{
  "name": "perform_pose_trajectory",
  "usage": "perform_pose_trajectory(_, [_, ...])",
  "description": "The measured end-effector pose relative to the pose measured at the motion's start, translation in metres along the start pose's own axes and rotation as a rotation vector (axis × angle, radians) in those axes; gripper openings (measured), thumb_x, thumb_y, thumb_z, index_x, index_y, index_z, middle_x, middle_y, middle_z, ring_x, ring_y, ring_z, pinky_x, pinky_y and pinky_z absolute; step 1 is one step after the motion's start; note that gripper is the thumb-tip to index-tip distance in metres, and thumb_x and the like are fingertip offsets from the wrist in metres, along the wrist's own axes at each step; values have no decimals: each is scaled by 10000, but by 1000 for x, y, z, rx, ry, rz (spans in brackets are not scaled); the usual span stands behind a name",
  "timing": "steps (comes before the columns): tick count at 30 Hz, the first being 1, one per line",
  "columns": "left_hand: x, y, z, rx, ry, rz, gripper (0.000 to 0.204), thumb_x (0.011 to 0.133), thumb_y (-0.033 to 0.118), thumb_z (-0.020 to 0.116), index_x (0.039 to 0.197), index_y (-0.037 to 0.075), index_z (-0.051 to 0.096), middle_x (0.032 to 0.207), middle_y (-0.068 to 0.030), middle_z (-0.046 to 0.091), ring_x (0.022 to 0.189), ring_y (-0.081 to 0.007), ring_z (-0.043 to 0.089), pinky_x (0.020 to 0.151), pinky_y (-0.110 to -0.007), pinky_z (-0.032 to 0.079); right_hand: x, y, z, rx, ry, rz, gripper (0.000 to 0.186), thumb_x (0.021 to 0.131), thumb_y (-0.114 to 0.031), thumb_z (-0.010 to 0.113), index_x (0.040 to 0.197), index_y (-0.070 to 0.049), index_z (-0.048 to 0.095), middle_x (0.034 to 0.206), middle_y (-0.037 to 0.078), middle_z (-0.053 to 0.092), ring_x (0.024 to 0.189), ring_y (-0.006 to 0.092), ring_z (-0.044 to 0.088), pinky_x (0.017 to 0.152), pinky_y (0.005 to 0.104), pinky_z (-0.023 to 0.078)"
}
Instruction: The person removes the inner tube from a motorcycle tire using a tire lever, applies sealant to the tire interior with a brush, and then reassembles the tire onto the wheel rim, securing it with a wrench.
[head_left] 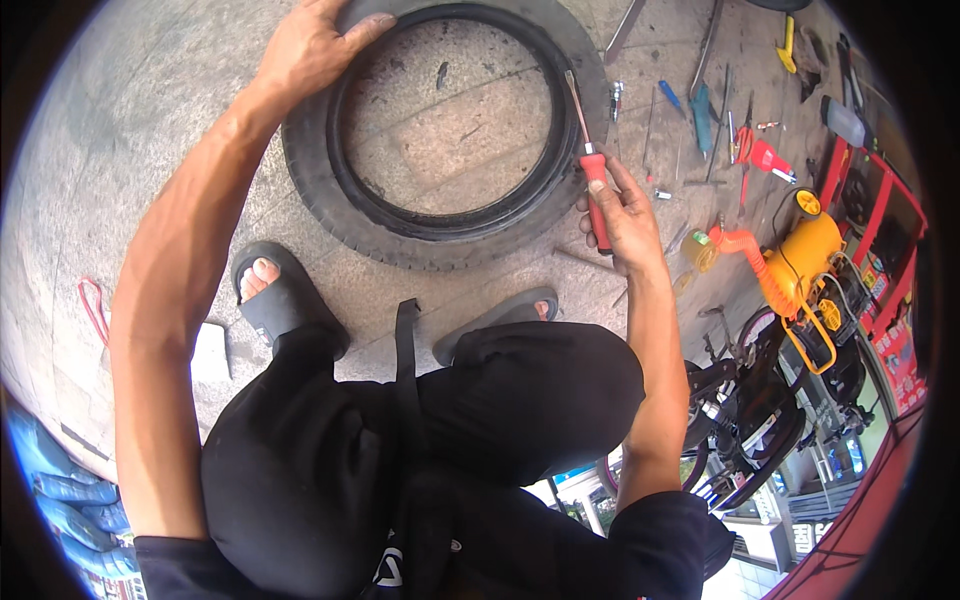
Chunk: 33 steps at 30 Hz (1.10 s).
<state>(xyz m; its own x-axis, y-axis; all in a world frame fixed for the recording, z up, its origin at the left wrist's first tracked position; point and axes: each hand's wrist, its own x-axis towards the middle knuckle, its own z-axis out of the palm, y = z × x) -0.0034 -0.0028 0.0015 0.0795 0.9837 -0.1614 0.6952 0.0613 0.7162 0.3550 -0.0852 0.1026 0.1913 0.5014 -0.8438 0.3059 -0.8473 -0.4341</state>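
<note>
A black tyre (pixel 430 247) lies flat on the paved floor in front of me. My left hand (pixel 322 42) grips it at its upper left, thumb over the sidewall and fingertips partly out of sight. My right hand (pixel 616 215) is wrapped round the red handle of a screwdriver (pixel 585 130), whose metal shaft points up over the tyre's right sidewall, its tip near the inner edge. Whether the tip touches the rubber I cannot tell. My knees and sandalled feet are below the tyre.
Several scattered tools, including red snips (pixel 743 145) and a yellow-handled tool (pixel 786 45), lie to the right. A yellow air compressor (pixel 800 255), a red metal rack (pixel 885 190) and a bicycle (pixel 740 400) stand beyond. Blue water bottles (pixel 65 490) are stacked at lower left.
</note>
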Motion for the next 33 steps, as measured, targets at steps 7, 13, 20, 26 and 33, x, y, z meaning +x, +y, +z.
perform_pose_trajectory(7, [0,1,-2,-9,7,-15,557,865,339,698,1322,47,574,1243,-226,610,1171,-386,576,1013,-438,455,7,-26,-3,39,-145,-31,596,970,-255,619,1495,-92,389,829,79,617,589,145,603,452,256,475])
perform_pose_trajectory(13, [0,2,1,-29,13,5,552,863,337,700,1315,45,579,1244,-228,611,1172,-383,577,1019,-433,451,12,-27,-18,101,-215,-70,579,961,-266,637,1468,-71,438,811,90,643,595,153,614,487,268,493])
perform_pose_trajectory(20, [-1,2,-1,-13,7,-33,560,862,347,700,1316,43,579,1248,-229,607,1186,-380,568,1026,-431,445,6,-35,-17,-224,-40,7,528,993,-270,590,1463,-71,455,789,60,618,587,117,562,511,254,465])
perform_pose_trajectory(26, [-1,1,1,11,-4,-31,562,872,359,690,1324,46,571,1257,-219,602,1186,-376,568,1024,-429,446,5,-46,-19,-284,-90,-46,498,1013,-312,560,1457,-103,476,714,25,566,516,98,517,458,249,412])
perform_pose_trajectory(33, [0,3,1,-21,15,-31,555,875,346,692,1330,55,567,1244,-212,606,1176,-373,571,1017,-427,451,6,-57,-27,-381,-89,-32,523,1011,-340,556,1459,-86,466,702,18,557,517,99,523,431,249,396])
